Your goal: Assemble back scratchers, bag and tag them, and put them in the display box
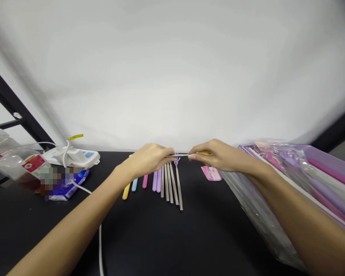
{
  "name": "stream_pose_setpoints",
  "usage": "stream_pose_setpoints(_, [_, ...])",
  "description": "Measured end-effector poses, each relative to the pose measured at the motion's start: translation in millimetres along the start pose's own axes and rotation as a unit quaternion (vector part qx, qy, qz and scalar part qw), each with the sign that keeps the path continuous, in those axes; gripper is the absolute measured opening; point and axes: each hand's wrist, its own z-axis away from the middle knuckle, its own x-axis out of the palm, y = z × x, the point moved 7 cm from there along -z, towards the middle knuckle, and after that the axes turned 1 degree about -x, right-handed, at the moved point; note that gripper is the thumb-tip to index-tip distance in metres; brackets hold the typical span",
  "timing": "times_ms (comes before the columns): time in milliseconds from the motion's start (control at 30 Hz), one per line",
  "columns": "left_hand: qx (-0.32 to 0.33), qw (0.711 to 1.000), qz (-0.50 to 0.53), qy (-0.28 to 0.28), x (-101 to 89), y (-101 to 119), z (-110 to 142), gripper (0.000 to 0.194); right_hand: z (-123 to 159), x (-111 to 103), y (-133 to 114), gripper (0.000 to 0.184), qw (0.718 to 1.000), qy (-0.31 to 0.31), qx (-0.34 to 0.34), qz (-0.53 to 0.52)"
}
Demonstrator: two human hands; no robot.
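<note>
A thin metal rod (181,155) spans the gap between my two hands, lying roughly level above the table. My left hand (151,158) pinches its left end. At the other end, my right hand (215,155) is closed round a yellow part (204,153) that shows between the fingers. Below them several silver metal rods (172,188) lie side by side; one meets a purple forked piece (176,161). Under my left hand lie handle-like sticks: yellow (126,191), light blue (135,184), pink (145,181) and purple (156,180). Their far ends are partly hidden.
Pink printed cards (212,173) lie by my right hand. A purple box (327,153) of bagged items and clear plastic bags (247,199) stand at right. At left are a power strip (89,156), a blue packet (71,188), a clear bottle (14,163) and a white cable (100,245).
</note>
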Motion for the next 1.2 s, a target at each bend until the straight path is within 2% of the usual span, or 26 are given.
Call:
stream_pose_setpoints(100, [-0.017, 1.0, -0.005, 0.0, -3.9, -15.4, 4.2, 0.025, 5.8, -10.2, 16.3, 0.032, 0.997, -0.007, 0.047, 0.054])
stream_pose_setpoints(167, [-0.024, 0.999, -0.021, 0.007, -4.7, -17.1, 4.1, 0.023, 7.3, -8.6, 19.2, 0.027, 0.995, -0.023, 0.061, 0.074])
stream_pose_setpoints(267, [-0.017, 0.999, -0.031, 0.008, 0.0, -5.8, -1.3, 0.028, 4.1, 2.2, 10.2, 0.031, 0.997, -0.041, 0.039, 0.05])
stream_pose_setpoints(367, [-0.012, 1.0, 0.001, 0.005, 3.8, 0.7, -6.6, 0.03, 1.3, 5.0, 5.6, 0.036, 1.0, -0.027, 0.015, 0.003])
stream_pose_setpoints(567, [-0.025, 0.999, 0.031, -0.021, 2.0, -20.7, -4.2, 0.03, 8.4, -9.0, 18.5, 0.036, 0.999, -0.047, 0.003, -0.013])
stream_pose_setpoints(667, [-0.028, 0.999, 0.016, -0.038, 2.8, -19.7, -4.3, 0.033, 10.5, -11.0, 17.1, 0.036, 0.999, -0.047, 0.011, -0.023])
stream_pose_setpoints(867, [0.009, 1.0, 0.023, 0.006, -2.9, 11.9, -12.6, 0.034, 14.6, -1.5, 8.7, 0.041, 0.999, 0.012, 0.025, -0.027])
stream_pose_setpoints(933, [0.021, 0.999, 0.029, 0.005, -2.9, 11.2, -11.5, 0.032, 22.3, 0.1, 11.2, 0.042, 0.999, 0.025, 0.029, -0.018])
stream_pose_setpoints(1067, [0.0, 1.0, -0.002, 0.012, -4.9, -1.0, -8.5, 0.04, 36.3, -4.0, 15.8, 0.038, 0.998, 0.051, 0.029, 0.028])
stream_pose_setpoints(1200, [0.003, 0.999, -0.033, 0.024, -2.3, 7.8, -12.3, 0.04, 38.2, -3.5, 11.9, 0.035, 0.995, 0.053, 0.027, 0.084])
